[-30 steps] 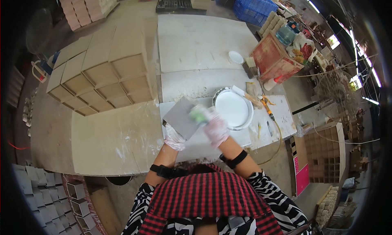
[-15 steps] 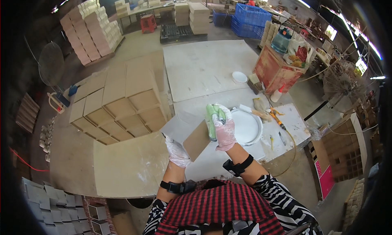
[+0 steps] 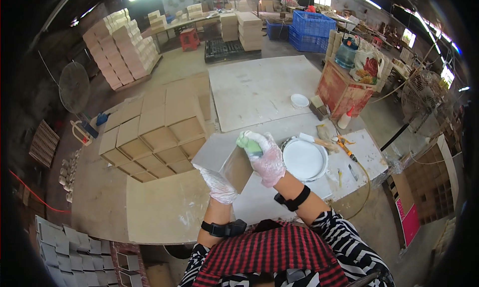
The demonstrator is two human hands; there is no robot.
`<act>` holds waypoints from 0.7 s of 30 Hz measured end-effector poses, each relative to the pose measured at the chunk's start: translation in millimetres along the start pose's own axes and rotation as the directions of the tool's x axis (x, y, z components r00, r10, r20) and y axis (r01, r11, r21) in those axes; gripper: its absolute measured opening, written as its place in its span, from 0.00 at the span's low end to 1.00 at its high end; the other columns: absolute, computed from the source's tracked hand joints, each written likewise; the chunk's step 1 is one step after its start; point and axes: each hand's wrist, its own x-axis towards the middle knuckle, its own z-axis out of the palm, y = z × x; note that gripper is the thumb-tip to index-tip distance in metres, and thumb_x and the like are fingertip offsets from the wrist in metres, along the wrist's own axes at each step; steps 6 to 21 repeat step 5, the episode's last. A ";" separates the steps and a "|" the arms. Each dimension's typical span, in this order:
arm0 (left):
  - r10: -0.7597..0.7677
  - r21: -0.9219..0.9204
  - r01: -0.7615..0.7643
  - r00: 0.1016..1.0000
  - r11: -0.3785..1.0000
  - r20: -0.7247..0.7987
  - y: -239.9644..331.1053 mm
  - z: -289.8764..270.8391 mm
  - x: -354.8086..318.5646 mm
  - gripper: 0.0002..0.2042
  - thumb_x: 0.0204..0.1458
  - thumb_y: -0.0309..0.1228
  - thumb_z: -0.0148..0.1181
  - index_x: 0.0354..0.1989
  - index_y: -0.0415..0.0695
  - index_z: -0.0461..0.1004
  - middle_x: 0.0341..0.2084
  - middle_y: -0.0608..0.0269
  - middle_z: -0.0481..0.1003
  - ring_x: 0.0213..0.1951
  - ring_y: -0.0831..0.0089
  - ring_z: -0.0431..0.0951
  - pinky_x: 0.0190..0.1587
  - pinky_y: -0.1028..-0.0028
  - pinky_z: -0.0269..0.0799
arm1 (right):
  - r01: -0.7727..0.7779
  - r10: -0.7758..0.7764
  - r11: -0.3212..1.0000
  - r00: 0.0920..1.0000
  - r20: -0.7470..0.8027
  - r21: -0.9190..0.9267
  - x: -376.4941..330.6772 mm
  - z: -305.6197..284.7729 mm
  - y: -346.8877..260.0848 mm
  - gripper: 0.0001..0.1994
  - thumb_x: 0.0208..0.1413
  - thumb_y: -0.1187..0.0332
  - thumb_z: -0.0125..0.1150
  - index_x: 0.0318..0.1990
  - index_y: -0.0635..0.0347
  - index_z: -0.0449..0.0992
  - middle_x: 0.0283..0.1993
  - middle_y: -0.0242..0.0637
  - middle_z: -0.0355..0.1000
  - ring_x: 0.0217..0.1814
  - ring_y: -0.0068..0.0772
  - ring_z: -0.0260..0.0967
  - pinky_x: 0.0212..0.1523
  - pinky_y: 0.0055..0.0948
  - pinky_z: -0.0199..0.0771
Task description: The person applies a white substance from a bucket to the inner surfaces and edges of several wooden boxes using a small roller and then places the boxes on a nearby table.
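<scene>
My left hand, in a whitish plastic glove, grips a box by its near left side; the fingers on its far side are hidden. One face of the box is pale grey-white, the side toward my right hand brown with a whitish smear. My right hand, in a pinkish, paint-smeared glove, is closed round a green sponge-like pad. That pad touches the box's upper right edge. Just right of my right hand stands a round tub of white paint.
Brown boxes are stacked at the left of the table. Beside the tub lie a brush and an orange-handled spray gun with a hose. A white bowl sits farther back, near a red cabinet. A fan stands at right.
My right hand has moved left with the green pad, from beside the box onto its upper edge. The brown side now carries a whitish smear. The whole view has shifted slightly.
</scene>
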 end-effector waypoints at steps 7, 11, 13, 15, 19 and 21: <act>0.117 0.098 -0.132 0.982 0.986 0.147 8.1 -52.2 19.4 0.28 0.55 0.53 0.39 0.58 0.48 0.60 0.56 0.56 0.63 0.55 0.64 0.65 0.55 0.65 0.64 | 0.208 -0.209 0.978 0.976 0.067 0.027 -9.9 20.3 -30.9 0.28 0.40 0.66 0.64 0.54 0.44 0.66 0.50 0.43 0.63 0.49 0.39 0.64 0.49 0.31 0.66; 0.117 0.098 -0.132 0.982 0.986 0.147 8.1 -52.2 19.4 0.28 0.55 0.53 0.39 0.58 0.48 0.60 0.56 0.56 0.63 0.55 0.64 0.65 0.55 0.65 0.64 | 0.208 -0.209 0.978 0.976 0.067 0.027 -9.9 20.3 -30.9 0.28 0.40 0.66 0.64 0.54 0.44 0.66 0.50 0.43 0.63 0.49 0.39 0.64 0.49 0.31 0.66; 0.117 0.098 -0.132 0.982 0.986 0.147 8.1 -52.2 19.4 0.28 0.55 0.53 0.39 0.58 0.48 0.60 0.56 0.56 0.63 0.55 0.64 0.65 0.55 0.65 0.64 | 0.208 -0.209 0.978 0.976 0.067 0.027 -9.9 20.3 -30.9 0.28 0.40 0.66 0.64 0.54 0.44 0.66 0.50 0.43 0.63 0.49 0.39 0.64 0.49 0.31 0.66; 0.117 0.098 -0.132 0.982 0.986 0.147 8.1 -52.2 19.4 0.28 0.55 0.53 0.39 0.58 0.48 0.60 0.56 0.56 0.63 0.55 0.64 0.65 0.55 0.65 0.64 | 0.208 -0.209 0.978 0.976 0.067 0.027 -9.9 20.3 -30.9 0.28 0.40 0.66 0.64 0.54 0.44 0.66 0.50 0.43 0.63 0.49 0.39 0.64 0.49 0.31 0.66; 0.117 0.098 -0.132 0.982 0.986 0.147 8.1 -52.2 19.4 0.28 0.55 0.53 0.39 0.58 0.48 0.60 0.56 0.56 0.63 0.55 0.64 0.65 0.55 0.65 0.64 | 0.208 -0.209 0.978 0.976 0.067 0.027 -9.9 20.3 -30.9 0.28 0.40 0.66 0.64 0.54 0.44 0.66 0.50 0.43 0.63 0.49 0.39 0.64 0.49 0.31 0.66; 0.117 0.098 -0.132 0.982 0.986 0.147 8.1 -52.2 19.4 0.28 0.55 0.53 0.39 0.58 0.48 0.60 0.56 0.56 0.63 0.55 0.64 0.65 0.55 0.65 0.64 | 0.208 -0.209 0.978 0.976 0.067 0.027 -9.9 20.3 -30.9 0.28 0.40 0.66 0.64 0.54 0.44 0.66 0.50 0.43 0.63 0.49 0.39 0.64 0.49 0.31 0.66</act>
